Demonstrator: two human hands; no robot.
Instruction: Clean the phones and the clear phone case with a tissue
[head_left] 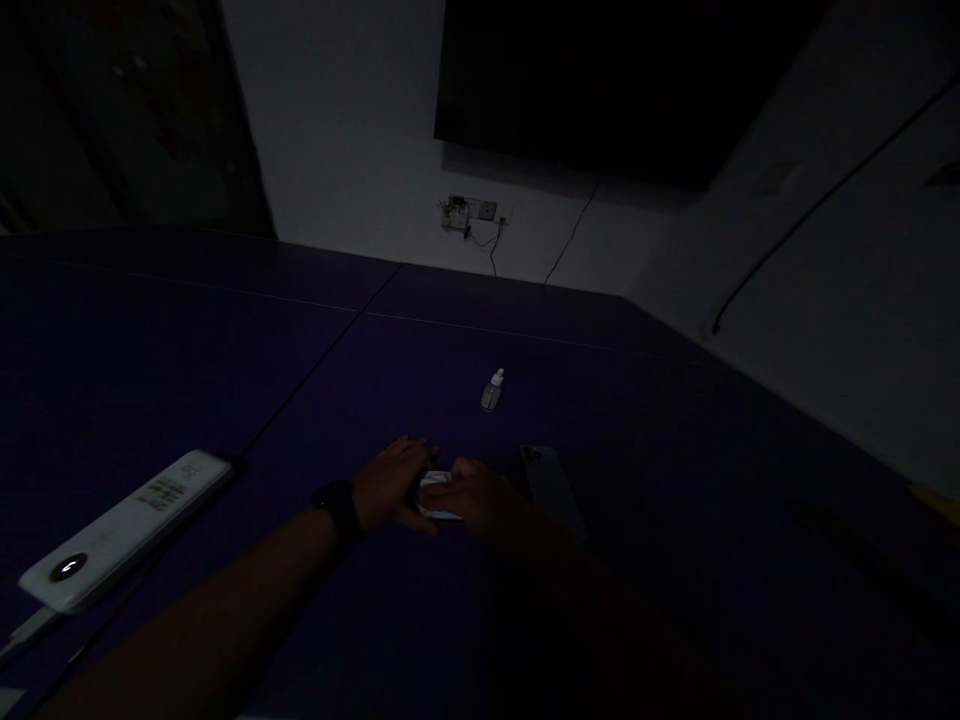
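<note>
Low in the middle of the head view, a small pale flat object [441,478] with a bright, shiny face lies between my hands. Darkness keeps me from telling its kind. My left hand [394,485], with a dark watch on the wrist, grips its left side, thumb low and fingers along the top. From the right, my right hand [480,500] is curled over it with fingertips pressed on its face; whether they hold anything small is hidden. Just right of that hand a grey phone [553,485] lies camera side up. Beyond the hands is a small clear bottle [491,393] with a white top.
A long white power bank [127,530] with a lit round display lies at the left, a cable plugged into its near end. The dark blue surface [315,310] reaches a white wall with sockets [480,210] and a large dark screen [600,90].
</note>
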